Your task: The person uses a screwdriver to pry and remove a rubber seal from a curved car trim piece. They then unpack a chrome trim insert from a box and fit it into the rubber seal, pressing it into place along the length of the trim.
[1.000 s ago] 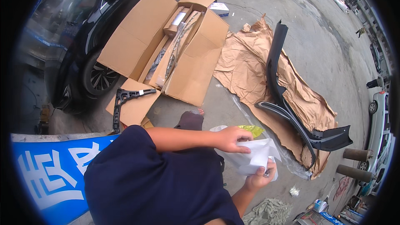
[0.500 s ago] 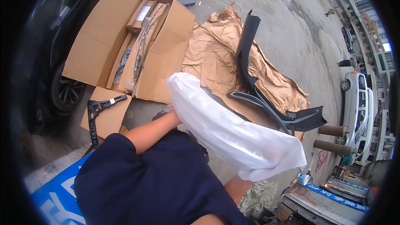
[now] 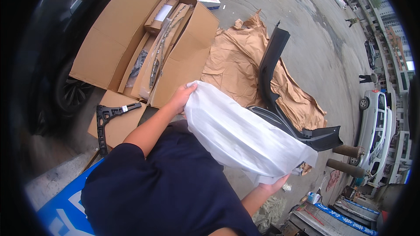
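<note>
Your left hand (image 3: 178,100) holds the white sheet (image 3: 245,133) at its upper left corner, with the fingertips closed narrowly on the material. Your right hand (image 3: 274,185) holds the same sheet at its lower right edge; most of its fingers are hidden behind the material, so I cannot tell how tightly they are closed there. Between your two hands, the sheet is spread in front of your body, above the ground, with long soft folds running along it.

Just beyond the sheet, you have a long black curved part (image 3: 270,65) lying on the crumpled brown paper (image 3: 229,57). In this view, the sheet covers a portion of both.

To the left of the paper, a cardboard box (image 3: 186,67) stands with its flaps open. Inside it there are a smaller carton (image 3: 152,23) and a long thin strip (image 3: 160,54). A white and blue box (image 3: 211,1) is near its far end. Nearer to your left arm, a black bracket (image 3: 102,124) rests on a flat piece of cardboard (image 3: 120,124).

Farther out, a dark car (image 3: 41,65) is at the left, and a silver vehicle (image 3: 372,118) stands at the right, behind two brown posts (image 3: 345,168).
</note>
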The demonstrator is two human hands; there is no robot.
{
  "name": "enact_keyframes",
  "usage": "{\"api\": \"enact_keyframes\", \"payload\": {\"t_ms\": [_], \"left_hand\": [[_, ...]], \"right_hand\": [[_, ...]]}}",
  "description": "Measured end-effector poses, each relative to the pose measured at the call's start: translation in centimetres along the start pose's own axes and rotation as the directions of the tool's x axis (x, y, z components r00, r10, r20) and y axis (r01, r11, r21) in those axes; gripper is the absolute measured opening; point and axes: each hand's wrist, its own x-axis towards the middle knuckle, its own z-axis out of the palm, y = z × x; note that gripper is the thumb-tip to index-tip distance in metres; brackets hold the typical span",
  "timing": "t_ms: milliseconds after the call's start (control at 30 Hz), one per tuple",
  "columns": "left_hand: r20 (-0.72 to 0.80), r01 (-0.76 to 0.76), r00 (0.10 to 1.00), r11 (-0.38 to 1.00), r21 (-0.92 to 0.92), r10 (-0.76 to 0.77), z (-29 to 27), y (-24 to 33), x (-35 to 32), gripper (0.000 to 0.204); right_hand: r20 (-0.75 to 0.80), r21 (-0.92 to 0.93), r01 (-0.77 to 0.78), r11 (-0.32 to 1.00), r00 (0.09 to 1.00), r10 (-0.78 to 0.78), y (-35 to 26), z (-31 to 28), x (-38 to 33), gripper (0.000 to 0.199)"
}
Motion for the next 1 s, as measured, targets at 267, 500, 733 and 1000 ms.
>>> {"api": "enact_keyframes", "payload": {"t_ms": [267, 500, 733, 1000], "left_hand": [[0.011, -0.266, 0.963, 0.943, 0.199, 0.269, -9.7, 8.7, -1.0, 0.036], [-0.239, -0.303, 0.851, 0.810, 0.503, 0.467, -22.2, 17.4, -3.6, 0.039], [-0.179, -0.153, 0.611, 0.337, 0.929, 0.771, -25.7, 14.7, -2.9, 0.040], [0.061, 0.164, 0.805, -0.321, 0.933, 0.589, -27.3, 3.9, -6.1, 0.020]], "right_hand": [[0.553, 0.685, -0.572, 0.452, 0.812, 0.189, -1.1, 3.8, 3.2, 0.045], [0.292, 0.797, -0.396, 0.456, 0.914, 0.282, -3.4, -0.1, 7.7, 0.036], [-0.372, 0.625, 0.116, 0.772, 0.913, 0.164, -5.8, -4.3, 5.9, 0.039], [-0.563, 0.382, 0.115, 0.917, 0.816, 0.132, -3.3, -9.0, 1.0, 0.040]]}}
